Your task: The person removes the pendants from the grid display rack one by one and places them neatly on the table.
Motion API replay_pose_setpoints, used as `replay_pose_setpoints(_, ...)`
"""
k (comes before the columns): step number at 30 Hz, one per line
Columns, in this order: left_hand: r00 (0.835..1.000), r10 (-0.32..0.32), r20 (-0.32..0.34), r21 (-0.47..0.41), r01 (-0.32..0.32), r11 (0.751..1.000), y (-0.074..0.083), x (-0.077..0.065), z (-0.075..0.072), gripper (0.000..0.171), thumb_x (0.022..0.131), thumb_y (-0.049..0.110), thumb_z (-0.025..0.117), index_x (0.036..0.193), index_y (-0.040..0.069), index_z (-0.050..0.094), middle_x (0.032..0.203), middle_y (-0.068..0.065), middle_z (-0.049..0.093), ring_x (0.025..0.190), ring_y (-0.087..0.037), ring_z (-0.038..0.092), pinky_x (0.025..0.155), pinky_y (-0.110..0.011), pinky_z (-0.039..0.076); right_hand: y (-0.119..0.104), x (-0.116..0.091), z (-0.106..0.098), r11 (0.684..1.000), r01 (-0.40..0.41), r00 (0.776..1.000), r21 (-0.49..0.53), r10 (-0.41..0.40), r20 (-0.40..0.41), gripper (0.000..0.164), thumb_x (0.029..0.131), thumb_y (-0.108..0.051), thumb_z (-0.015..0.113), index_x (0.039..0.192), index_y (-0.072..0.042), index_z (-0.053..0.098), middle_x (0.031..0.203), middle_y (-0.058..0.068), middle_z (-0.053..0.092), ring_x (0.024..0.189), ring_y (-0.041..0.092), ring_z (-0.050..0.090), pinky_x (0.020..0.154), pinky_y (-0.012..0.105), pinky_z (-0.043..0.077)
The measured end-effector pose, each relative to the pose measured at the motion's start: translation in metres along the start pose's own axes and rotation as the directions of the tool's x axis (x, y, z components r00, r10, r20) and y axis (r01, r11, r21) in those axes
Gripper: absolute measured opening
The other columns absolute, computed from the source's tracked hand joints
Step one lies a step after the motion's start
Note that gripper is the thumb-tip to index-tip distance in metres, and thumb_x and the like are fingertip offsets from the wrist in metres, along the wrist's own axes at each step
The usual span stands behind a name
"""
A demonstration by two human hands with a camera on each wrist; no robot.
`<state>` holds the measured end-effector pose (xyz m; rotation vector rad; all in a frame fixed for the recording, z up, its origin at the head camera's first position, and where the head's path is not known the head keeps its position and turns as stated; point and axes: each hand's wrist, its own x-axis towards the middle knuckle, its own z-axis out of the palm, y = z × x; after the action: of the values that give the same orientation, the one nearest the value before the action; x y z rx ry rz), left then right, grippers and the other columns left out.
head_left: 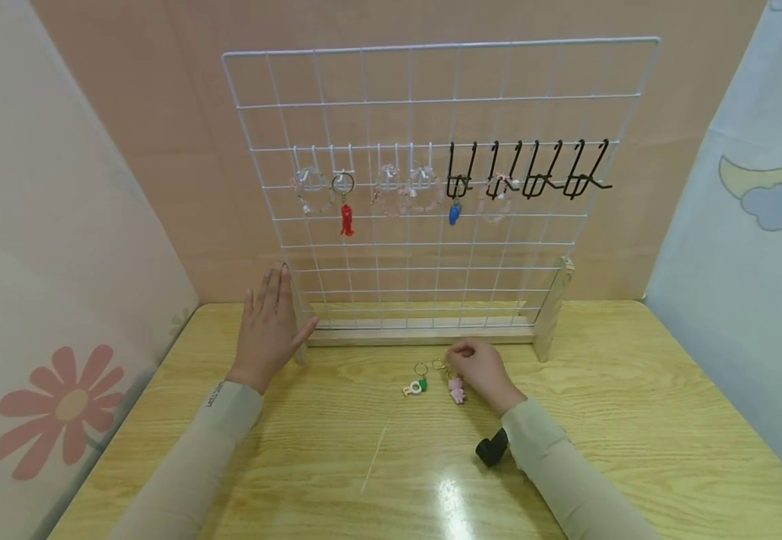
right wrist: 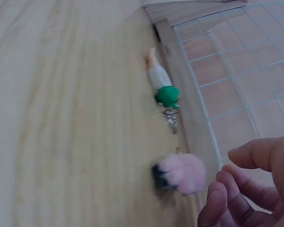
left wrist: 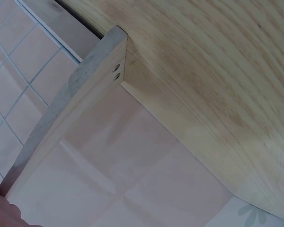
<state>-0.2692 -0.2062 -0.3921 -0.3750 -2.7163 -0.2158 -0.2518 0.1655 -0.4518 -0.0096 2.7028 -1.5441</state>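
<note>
My left hand rests against the left wooden post of the stand with its fingers extended; in the left wrist view only its fingertips show at the post's edge. By a pink figure keychain on the table is my right hand, its fingers bent. A gap shows between its thumb and fingers in the right wrist view, where the pink keychain lies just beside them. Left of it lies a green-and-white figure keychain with its ring pointing toward the rack.
A white wire grid rack stands at the table's back on a wooden base. White hooks and black hooks carry a red keychain, a blue keychain and several beaded loops. A black object shows below the right wrist.
</note>
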Motion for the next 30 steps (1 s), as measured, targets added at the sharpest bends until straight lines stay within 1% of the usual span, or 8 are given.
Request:
replay_pose_setpoints(2,1.0,-0.002,0.004,-0.004,0.002,1.0,0.0,0.0,-0.001,0.101,0.101,0.052,0.056,0.16,-0.001,-0.005,0.169,-0.021,0.0,0.156,-0.034,0.0,0.121,-0.063,0.009,-0.006,0.0,-0.004,0.999,0.015,1.0,0.042,-0.015,-0.007,0.018,0.099,-0.016,0.064,0.107,-0.002,0.07,0.099,0.01,0.066,0.086,0.021,0.059,0.071,0.029,0.052)
replay_pose_setpoints(5,1.0,-0.001,0.003,-0.002,0.001,1.0,0.0,-0.001,-0.001,0.101,0.101,0.052,0.056,0.16,-0.001,-0.005,0.169,-0.02,-0.001,0.156,-0.035,0.002,0.121,-0.064,0.009,-0.017,0.001,-0.012,0.993,0.083,0.996,0.082,-0.08,-0.034,0.02,0.1,-0.015,0.063,0.11,0.001,0.068,0.1,0.012,0.065,0.084,0.022,0.061,0.071,0.032,0.055)
replay_pose_setpoints(8,1.0,0.002,0.006,-0.004,-0.002,1.0,0.0,-0.002,-0.002,0.101,0.101,0.051,0.056,0.16,-0.002,-0.006,0.169,-0.019,-0.003,0.156,-0.036,0.003,0.121,-0.063,0.007,-0.028,0.001,-0.021,0.981,0.164,0.984,0.105,-0.155,-0.082,0.021,0.101,-0.015,0.063,0.111,0.003,0.068,0.1,0.014,0.067,0.084,0.024,0.063,0.073,0.033,0.057)
replay_pose_setpoints(11,1.0,0.003,0.013,-0.012,-0.003,1.0,0.001,-0.002,-0.002,0.1,0.101,0.05,0.056,0.16,-0.001,-0.007,0.169,-0.018,-0.005,0.156,-0.034,-0.001,0.121,-0.063,0.005,-0.038,0.002,-0.031,0.97,0.22,0.969,0.1,-0.206,-0.134,0.024,0.101,-0.019,0.063,0.113,0.001,0.068,0.101,0.014,0.068,0.085,0.02,0.063,0.072,0.029,0.056)
replay_pose_setpoints(14,1.0,0.005,0.012,-0.009,-0.005,1.0,0.001,-0.003,-0.002,0.1,0.101,0.049,0.056,0.16,-0.002,-0.007,0.169,-0.02,-0.003,0.156,-0.033,-0.003,0.121,-0.063,0.006,-0.049,0.003,-0.041,0.96,0.26,0.954,0.107,-0.238,-0.183,0.027,0.102,-0.023,0.062,0.115,0.0,0.068,0.103,0.012,0.068,0.086,0.013,0.061,0.072,0.022,0.053)
replay_pose_setpoints(18,1.0,0.007,0.008,-0.001,-0.007,1.0,0.0,-0.003,-0.002,0.101,0.101,0.049,0.057,0.16,-0.001,-0.007,0.169,-0.021,-0.002,0.156,-0.034,-0.001,0.12,-0.064,0.01,-0.064,0.004,-0.052,0.933,0.319,0.931,0.165,-0.276,-0.238,0.03,0.102,-0.023,0.063,0.116,0.002,0.066,0.104,0.009,0.066,0.087,0.012,0.061,0.075,0.02,0.054)
replay_pose_setpoints(25,1.0,0.012,0.01,0.004,-0.012,1.0,-0.001,-0.003,-0.001,0.102,0.101,0.05,0.056,0.16,-0.001,-0.01,0.169,-0.015,-0.011,0.156,-0.035,0.0,0.12,-0.065,0.011,-0.087,0.006,-0.064,0.884,0.401,0.896,0.243,-0.322,-0.307,0.031,0.102,-0.02,0.062,0.119,0.006,0.063,0.101,0.003,0.064,0.089,0.016,0.064,0.081,0.023,0.056)
replay_pose_setpoints(30,1.0,0.011,0.011,0.009,-0.011,1.0,0.0,-0.003,-0.001,0.102,0.101,0.05,0.056,0.16,-0.001,-0.01,0.169,-0.014,-0.013,0.156,-0.035,0.0,0.12,-0.065,0.011,-0.105,0.012,-0.074,0.838,0.451,0.869,0.308,-0.333,-0.366,0.028,0.102,-0.018,0.061,0.121,0.003,0.06,0.106,0.004,0.061,0.091,0.012,0.063,0.083,0.022,0.057)
